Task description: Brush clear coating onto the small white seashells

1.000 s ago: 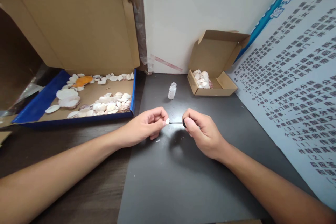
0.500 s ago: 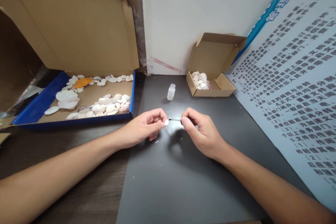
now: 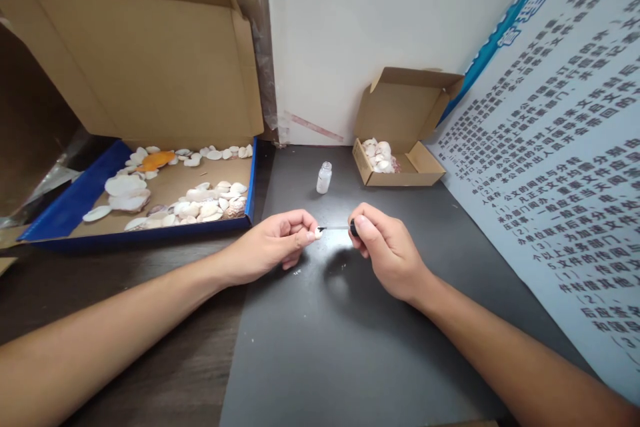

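Note:
My left hand [image 3: 277,242] pinches a small white shell [image 3: 318,233] between thumb and fingertips above the dark mat [image 3: 350,333]. My right hand [image 3: 387,250] is closed on the black cap of a thin brush [image 3: 337,228], whose tip touches the shell. An open small glass bottle [image 3: 324,177] with whitish liquid stands on the mat just behind my hands.
A large cardboard box with a blue rim [image 3: 75,203] holds several shells at the left, its lid propped up. A small open cardboard box [image 3: 400,147] with shells sits at the back right. A printed poster [image 3: 565,167] leans along the right. White wall behind.
Both hands stay together at the same spot; the brush tip keeps working against the shell with tiny shifts. The camera has tilted slightly.

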The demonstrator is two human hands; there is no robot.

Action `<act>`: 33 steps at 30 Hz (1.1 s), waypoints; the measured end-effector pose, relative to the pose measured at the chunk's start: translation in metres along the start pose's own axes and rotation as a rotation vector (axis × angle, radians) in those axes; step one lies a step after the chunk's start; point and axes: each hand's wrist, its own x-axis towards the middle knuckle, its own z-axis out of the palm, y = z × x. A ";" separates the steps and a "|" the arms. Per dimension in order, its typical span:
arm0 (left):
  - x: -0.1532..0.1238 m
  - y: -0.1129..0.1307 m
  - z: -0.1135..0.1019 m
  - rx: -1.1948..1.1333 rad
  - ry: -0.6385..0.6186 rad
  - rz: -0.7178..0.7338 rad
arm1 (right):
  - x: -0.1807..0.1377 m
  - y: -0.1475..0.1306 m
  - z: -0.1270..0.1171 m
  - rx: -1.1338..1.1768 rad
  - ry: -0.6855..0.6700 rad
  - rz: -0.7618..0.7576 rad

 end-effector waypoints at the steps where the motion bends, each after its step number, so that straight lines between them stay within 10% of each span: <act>1: 0.000 0.000 0.000 0.000 0.001 0.000 | 0.000 0.000 0.000 -0.008 -0.002 0.001; 33: -0.002 0.003 0.002 0.056 0.021 -0.011 | -0.005 -0.003 -0.001 0.071 0.029 -0.047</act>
